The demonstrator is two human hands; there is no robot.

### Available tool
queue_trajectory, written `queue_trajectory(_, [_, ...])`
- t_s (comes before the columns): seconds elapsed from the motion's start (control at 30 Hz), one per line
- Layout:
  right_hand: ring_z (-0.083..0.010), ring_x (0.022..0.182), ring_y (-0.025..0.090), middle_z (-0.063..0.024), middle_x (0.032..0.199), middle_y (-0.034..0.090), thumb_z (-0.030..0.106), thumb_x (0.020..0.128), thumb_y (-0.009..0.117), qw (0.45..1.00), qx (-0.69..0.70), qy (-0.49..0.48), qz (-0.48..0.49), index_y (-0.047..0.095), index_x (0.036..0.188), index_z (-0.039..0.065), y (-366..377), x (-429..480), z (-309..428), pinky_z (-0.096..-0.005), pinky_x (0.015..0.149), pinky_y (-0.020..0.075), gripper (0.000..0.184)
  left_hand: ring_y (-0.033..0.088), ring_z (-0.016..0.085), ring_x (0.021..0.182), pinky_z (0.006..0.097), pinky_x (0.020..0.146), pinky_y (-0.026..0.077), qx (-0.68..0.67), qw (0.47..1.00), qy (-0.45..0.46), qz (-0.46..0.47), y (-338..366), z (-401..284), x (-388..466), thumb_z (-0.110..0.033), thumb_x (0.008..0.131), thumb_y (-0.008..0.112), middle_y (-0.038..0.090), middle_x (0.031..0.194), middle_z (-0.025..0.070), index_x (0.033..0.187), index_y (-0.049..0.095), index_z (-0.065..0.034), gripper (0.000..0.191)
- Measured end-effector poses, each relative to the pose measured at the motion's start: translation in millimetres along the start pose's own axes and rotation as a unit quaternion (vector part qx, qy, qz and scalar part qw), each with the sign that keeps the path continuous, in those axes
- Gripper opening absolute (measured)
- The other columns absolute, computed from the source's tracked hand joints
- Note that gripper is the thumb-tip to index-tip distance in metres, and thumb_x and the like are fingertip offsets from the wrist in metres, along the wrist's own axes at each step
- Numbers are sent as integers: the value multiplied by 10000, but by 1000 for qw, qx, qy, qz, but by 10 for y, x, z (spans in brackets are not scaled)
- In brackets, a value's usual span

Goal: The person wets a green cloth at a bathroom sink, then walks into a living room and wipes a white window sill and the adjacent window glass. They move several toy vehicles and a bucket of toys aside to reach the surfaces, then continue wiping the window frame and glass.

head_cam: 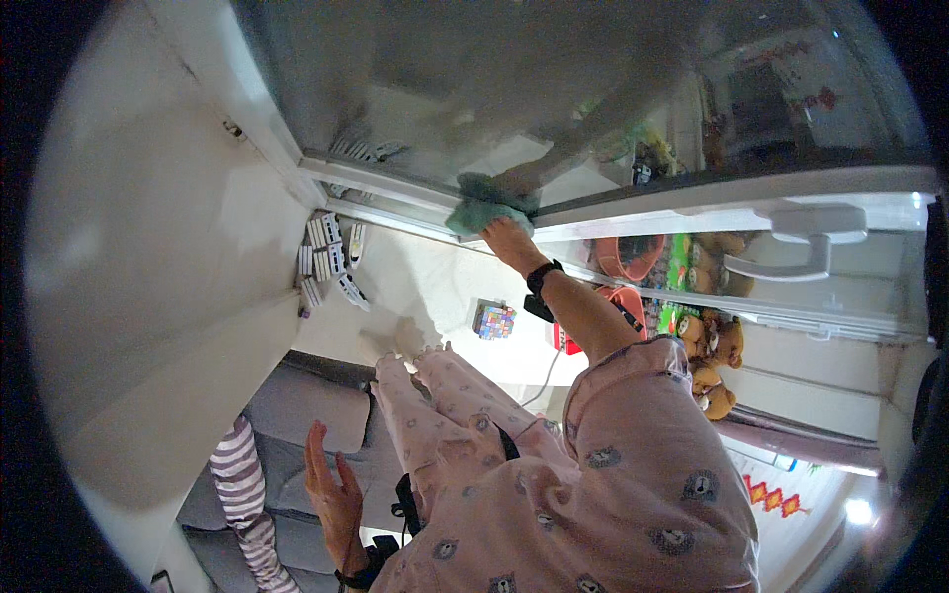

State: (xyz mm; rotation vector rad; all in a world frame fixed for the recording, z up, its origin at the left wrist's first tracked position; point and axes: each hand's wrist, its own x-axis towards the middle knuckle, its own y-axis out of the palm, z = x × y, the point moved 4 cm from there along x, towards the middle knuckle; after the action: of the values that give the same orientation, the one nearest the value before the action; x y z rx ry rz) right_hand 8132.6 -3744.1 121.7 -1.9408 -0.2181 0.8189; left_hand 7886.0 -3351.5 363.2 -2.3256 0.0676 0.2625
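Note:
My right hand [510, 241] is closed on a green cloth [478, 220], pressed against the lower rail of a white window frame [667, 196]. Dark glass [474, 89] rises beyond it and reflects the hand and cloth. A black band circles the right wrist. My left hand [332, 497] hangs at the lower left, fingers apart, holding nothing, over a grey sofa [311, 408]. Between the two hands, my bare feet [415, 357] stand on or beside a pale ledge [422, 282]. Near them is a small multicoloured block-patterned cube [494, 320].
White toy vehicles [326, 246] cluster at the ledge's left end. Right of my forearm are a coral-coloured object [623, 300] and brown teddy bears [715, 345]. A window handle [819, 241] juts out. A thin cable [547, 382] hangs nearby. Striped fabric [241, 482] lies over the sofa.

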Motion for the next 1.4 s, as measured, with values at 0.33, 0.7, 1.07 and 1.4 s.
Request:
queue_trajectory(0.33, [-205, 1127, 515, -37, 1101, 623, 240, 881, 498, 975, -205, 51, -67, 670, 1059, 74, 86, -659, -228, -379, 978, 334, 298, 530, 408, 1160, 462, 941, 445, 60, 995, 67, -40, -130, -453, 37, 59, 881, 481, 513, 1288, 248, 1340, 421, 22, 464])
queue_trajectory(0.7, [-210, 1076, 510, -65, 1059, 601, 224, 848, 541, 972, -58, 206, -94, 688, 932, 109, -2887, -1935, -748, -377, 937, 341, 205, 599, 359, 1061, 435, 867, 491, -17, 988, 150, -27, -190, -1097, 303, 64, 859, 481, 483, 1333, 246, 1391, 376, -10, 547])
queue_trajectory(1.07, [-242, 959, 532, -60, 1009, 601, 4, 677, 566, 805, 24, 239, -542, 645, 860, 80, -4310, -3578, -1691, -383, 847, 388, 214, 591, 364, 1077, 437, 878, 496, 10, 958, 284, 29, -331, -1604, 613, 45, 872, 490, 478, 1338, 232, 1383, 388, -34, 527])
queue_trajectory(1.4, [-151, 991, 546, -34, 1079, 629, 14, 878, 384, 193, 699, 371, -579, 659, 1064, 14, -3125, -4005, -1574, -298, 817, 453, 332, 585, 306, 1101, 412, 940, 453, 35, 946, 310, 87, -463, -1869, 704, 5, 917, 460, 464, 1377, 171, 1388, 370, -33, 481])
